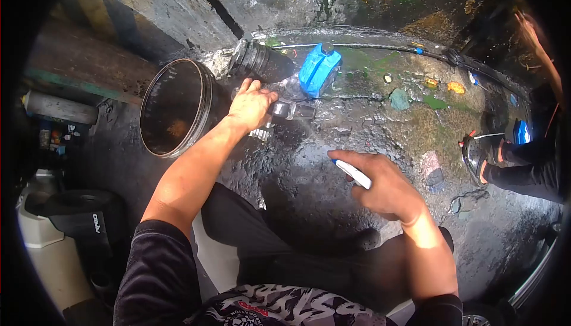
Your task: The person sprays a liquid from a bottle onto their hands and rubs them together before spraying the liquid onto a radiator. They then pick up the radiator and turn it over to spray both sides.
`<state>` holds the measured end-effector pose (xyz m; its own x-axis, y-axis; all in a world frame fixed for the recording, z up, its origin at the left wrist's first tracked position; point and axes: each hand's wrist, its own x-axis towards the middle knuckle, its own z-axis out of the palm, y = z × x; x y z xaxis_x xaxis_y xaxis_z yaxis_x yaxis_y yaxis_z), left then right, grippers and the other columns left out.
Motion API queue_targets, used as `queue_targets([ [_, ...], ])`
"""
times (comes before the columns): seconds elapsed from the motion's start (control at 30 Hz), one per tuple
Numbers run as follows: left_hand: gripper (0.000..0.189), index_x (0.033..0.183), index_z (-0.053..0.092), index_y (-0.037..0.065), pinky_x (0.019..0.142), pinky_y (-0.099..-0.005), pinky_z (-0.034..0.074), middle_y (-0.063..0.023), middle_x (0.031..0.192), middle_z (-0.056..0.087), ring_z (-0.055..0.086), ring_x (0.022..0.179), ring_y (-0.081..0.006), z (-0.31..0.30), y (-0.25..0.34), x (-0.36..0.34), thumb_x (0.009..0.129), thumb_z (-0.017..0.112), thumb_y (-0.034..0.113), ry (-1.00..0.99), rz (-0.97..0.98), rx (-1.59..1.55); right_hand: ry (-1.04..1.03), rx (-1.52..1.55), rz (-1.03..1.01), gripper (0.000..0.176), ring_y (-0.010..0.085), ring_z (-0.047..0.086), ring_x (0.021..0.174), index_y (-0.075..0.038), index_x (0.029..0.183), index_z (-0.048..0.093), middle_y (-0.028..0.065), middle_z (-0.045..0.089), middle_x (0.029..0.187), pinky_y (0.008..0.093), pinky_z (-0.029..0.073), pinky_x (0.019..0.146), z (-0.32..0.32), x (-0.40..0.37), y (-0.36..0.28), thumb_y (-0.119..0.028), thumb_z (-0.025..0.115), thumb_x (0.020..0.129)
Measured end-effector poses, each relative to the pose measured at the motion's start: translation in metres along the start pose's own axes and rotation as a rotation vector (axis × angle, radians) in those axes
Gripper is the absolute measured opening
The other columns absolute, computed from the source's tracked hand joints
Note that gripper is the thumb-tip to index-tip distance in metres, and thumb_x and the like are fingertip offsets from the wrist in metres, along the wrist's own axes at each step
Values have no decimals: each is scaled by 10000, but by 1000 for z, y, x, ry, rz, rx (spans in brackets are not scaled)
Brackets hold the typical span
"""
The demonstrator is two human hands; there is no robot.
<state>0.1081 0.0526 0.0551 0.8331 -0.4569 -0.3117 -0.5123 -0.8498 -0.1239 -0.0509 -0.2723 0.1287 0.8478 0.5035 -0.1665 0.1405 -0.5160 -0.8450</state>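
My left hand [253,107] is curled over a shiny metal part [291,110] low over the wet floor, just right of a large black bucket [205,115]. Its palm hides much of that part. Beyond the fingers lies a dark ribbed cylinder [256,59], tipped on its side. A bright blue plastic container [320,71] stands just past the metal part. My right hand [386,186] grips a white marker [354,174] with a blue end, in the air in front of my knees. Its index finger stretches along the marker toward the blue end.
Another person's hand [526,28] and dark-trousered legs [523,174] show at the far right. A dark hose [380,47] runs along the back of the floor. At left are a spray can [59,107] and black and beige vehicle panels [83,225].
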Motion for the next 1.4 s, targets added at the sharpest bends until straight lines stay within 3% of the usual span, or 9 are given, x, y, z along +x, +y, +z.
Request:
queue_targets([
  [0.33,336,1194,701,190,1239,-508,313,2,1184,684,571,1273,-239,23,1,-54,866,671,122,74,336,96,-209,-1,-118,745,428,700,1004,-235,1477,592,208,737,1108,481,564,885,24,7,19,-53,711,764],
  [0.37,306,1175,691,198,1130,-478,457,-17,1229,645,644,1167,-234,22,5,-60,885,639,112,11,329,118,-229,3,-89,747,426,700,1007,-239,1477,592,205,737,1120,477,566,885,25,9,19,-51,712,765],
  [0.5,384,1227,663,203,862,-448,621,-91,1494,508,727,1074,-305,43,13,-80,864,656,79,20,120,-7,-280,30,-50,747,417,704,1008,-246,1480,589,200,738,1143,465,569,884,29,22,28,-47,709,770],
  [0.7,537,1357,589,157,1076,-465,536,-168,1604,400,643,1251,-393,60,31,-104,848,740,77,138,-188,-532,-284,67,6,758,407,709,1018,-247,1487,583,200,739,1139,460,563,880,36,37,49,-33,697,769],
  [0.87,803,1497,433,1,1179,-440,446,-306,1582,390,557,1340,-456,98,59,-92,841,841,220,480,-812,-848,-263,84,-36,737,422,707,1011,-125,1503,554,251,727,1103,465,557,891,42,41,37,-71,701,783],
  [0.93,834,1466,437,-59,1186,-426,435,-338,1549,422,556,1341,-457,110,58,-83,814,866,236,510,-1028,-934,-262,16,-56,498,452,693,957,-34,1278,639,262,716,1025,490,551,847,47,40,41,-125,716,794],
  [1.1,648,1332,516,-95,1086,-415,504,-313,1257,683,670,1227,-400,117,49,-77,817,788,190,266,-1142,-1044,-284,-122,-95,289,474,674,909,-19,1000,620,242,703,938,526,538,810,54,34,43,-195,740,804],
  [1.27,604,1386,549,-49,1085,-401,500,-280,1282,692,675,1230,-383,149,30,-78,823,679,127,406,-1183,-1093,-154,-83,16,305,469,684,926,-34,1030,634,239,711,952,524,539,807,44,44,56,-207,748,805],
  [1.4,658,1419,566,-66,1061,-342,509,-264,1267,714,703,1184,-330,124,16,-102,773,631,42,403,-942,-1013,-99,-34,6,320,466,690,925,-62,1079,663,237,720,946,516,545,806,29,47,52,-207,746,806],
])
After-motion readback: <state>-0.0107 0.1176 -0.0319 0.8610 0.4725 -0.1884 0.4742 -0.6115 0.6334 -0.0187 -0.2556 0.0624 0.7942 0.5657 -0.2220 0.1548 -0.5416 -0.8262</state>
